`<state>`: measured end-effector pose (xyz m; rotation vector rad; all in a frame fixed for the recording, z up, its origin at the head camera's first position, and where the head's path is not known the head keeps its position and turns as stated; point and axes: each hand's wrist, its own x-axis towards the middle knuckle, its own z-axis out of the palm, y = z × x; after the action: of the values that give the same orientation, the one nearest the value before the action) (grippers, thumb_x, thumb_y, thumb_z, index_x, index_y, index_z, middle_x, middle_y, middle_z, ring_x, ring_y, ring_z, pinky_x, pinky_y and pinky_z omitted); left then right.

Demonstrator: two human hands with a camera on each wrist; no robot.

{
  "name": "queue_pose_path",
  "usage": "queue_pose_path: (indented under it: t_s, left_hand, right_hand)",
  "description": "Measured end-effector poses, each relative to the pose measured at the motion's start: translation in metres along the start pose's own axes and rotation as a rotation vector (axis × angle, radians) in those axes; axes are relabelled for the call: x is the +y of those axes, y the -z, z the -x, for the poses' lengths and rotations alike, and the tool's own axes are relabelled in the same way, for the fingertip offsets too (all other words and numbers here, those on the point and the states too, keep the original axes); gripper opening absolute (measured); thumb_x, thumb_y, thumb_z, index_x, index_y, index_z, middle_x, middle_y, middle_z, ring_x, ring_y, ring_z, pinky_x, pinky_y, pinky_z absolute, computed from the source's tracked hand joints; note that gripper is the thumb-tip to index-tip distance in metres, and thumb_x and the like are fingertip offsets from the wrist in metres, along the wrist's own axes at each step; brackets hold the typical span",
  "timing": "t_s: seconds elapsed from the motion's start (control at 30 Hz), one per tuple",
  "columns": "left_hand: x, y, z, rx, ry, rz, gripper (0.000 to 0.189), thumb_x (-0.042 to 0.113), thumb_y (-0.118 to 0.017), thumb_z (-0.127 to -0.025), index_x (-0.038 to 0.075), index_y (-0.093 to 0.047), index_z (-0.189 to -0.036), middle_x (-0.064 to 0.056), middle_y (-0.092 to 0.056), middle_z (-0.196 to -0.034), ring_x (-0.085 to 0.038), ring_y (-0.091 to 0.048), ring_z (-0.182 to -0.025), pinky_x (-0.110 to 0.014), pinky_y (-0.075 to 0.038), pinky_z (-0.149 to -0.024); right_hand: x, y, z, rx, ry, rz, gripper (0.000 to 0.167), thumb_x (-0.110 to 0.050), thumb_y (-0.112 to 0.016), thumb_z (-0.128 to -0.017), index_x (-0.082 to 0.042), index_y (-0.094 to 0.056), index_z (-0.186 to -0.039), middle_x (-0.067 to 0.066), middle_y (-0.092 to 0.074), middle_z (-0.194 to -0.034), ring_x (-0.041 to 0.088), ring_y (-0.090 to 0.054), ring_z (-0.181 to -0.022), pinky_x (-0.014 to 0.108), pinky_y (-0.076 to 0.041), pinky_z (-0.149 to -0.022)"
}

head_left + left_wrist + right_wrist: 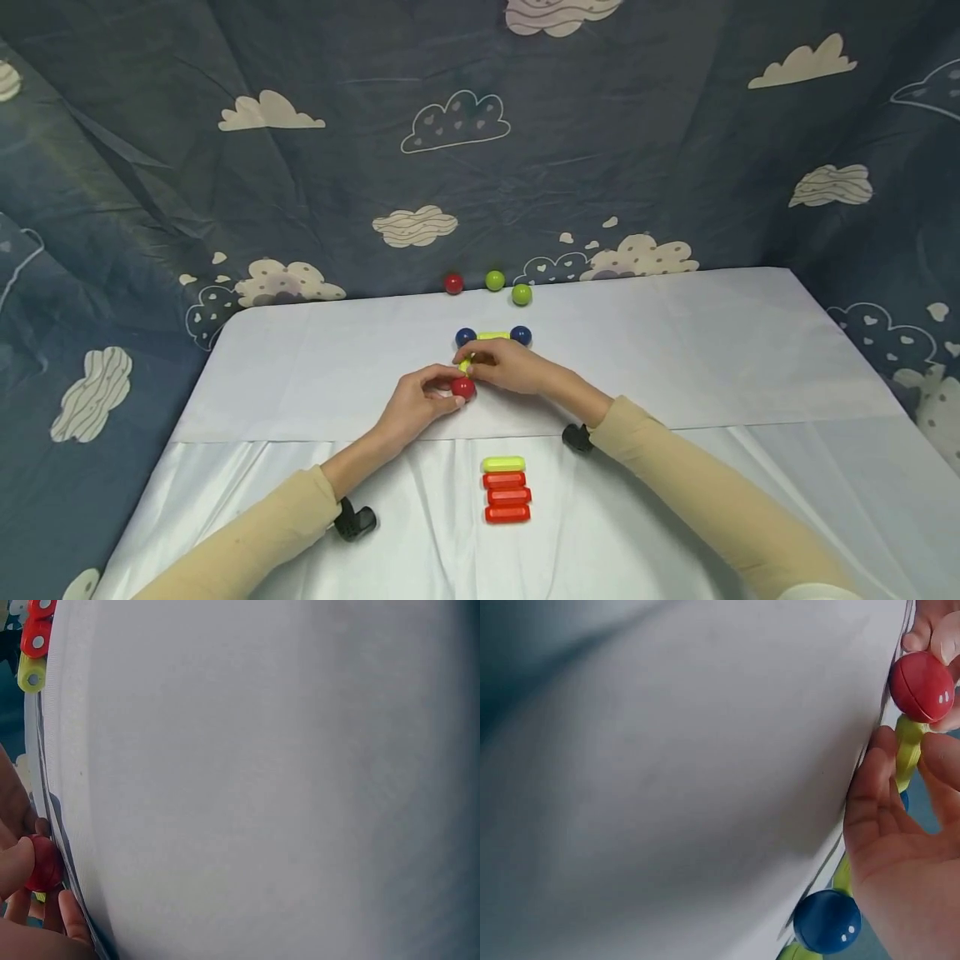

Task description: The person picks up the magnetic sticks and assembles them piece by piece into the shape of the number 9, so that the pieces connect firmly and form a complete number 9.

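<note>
Dark-blue cloud-print cloth (600,167) hangs behind a table w/ white cover (712,350).

Grip: L hand (420,404) pinches red ball (463,388) btwn thumb & fingers, spread to ball width. R hand (513,367) pinches lime rod (909,754) btwn thumb & fingers, narrow gap, approx. rod thickness.

Posn.: rod end meets ball near table ctr., on the wearer's side of two blue balls (521,336) w/ crosswise rod (492,336) btwn them. Rod's far end partly hidden; can't tell if joined.

Handling (est.): both parts prob. light, stiff plastic, not fragile; ball smooth, may slip or roll. Hold rod mid-length by its sides, ball around its middle; leave contact faces free. Pale end discs (33,679) on near-side rods (507,497) may be magnets; poss. sudden pull.

Labels: no brand, label or writing legible; white spots on balls look like glints.
</note>
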<state>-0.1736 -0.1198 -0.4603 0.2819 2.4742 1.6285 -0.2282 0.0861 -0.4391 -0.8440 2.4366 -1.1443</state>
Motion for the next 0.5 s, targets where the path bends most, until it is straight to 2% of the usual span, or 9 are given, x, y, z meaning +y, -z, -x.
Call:
queue_pose_path:
  t_s: [0.13, 0.3, 0.5]
  left_hand:
    - [-0.002, 0.000, -0.002, -0.007, 0.011, 0.008, 0.033, 0.008, -0.080, -0.082, 0.015, -0.072, -0.112, 0.002, -0.068, -0.102, -0.018, -0.059, -0.091, -0.030, -0.049, -0.076]
    - [-0.002, 0.001, -0.003, -0.017, 0.020, 0.017, 0.032, 0.007, -0.079, -0.082, 0.015, -0.072, -0.113, 0.001, -0.067, -0.101, -0.018, -0.059, -0.091, -0.029, -0.049, -0.075]
    - [-0.002, 0.001, -0.002, -0.013, 0.020, 0.019, 0.031, 0.007, -0.078, -0.083, 0.015, -0.072, -0.112, 0.001, -0.067, -0.100, -0.019, -0.058, -0.089, -0.028, -0.048, -0.073]
  right_hand:
    - [-0.004, 0.002, 0.010, 0.028, -0.031, 0.001, 0.028, -0.013, -0.060, -0.099, -0.013, -0.061, -0.127, 0.001, -0.064, -0.103, 0.015, -0.059, -0.089, 0.029, -0.050, -0.078]
    - [-0.014, 0.002, 0.037, 0.055, -0.027, 0.032, 0.021, -0.012, -0.062, -0.097, -0.011, -0.065, -0.118, 0.000, -0.065, -0.099, 0.015, -0.060, -0.088, 0.030, -0.051, -0.079]
    - [-0.027, -0.005, 0.077, -0.020, -0.013, 0.056, 0.019, -0.014, -0.065, -0.095, -0.015, -0.069, -0.113, -0.007, -0.065, -0.096, 0.012, -0.057, -0.087, 0.030, -0.050, -0.077]
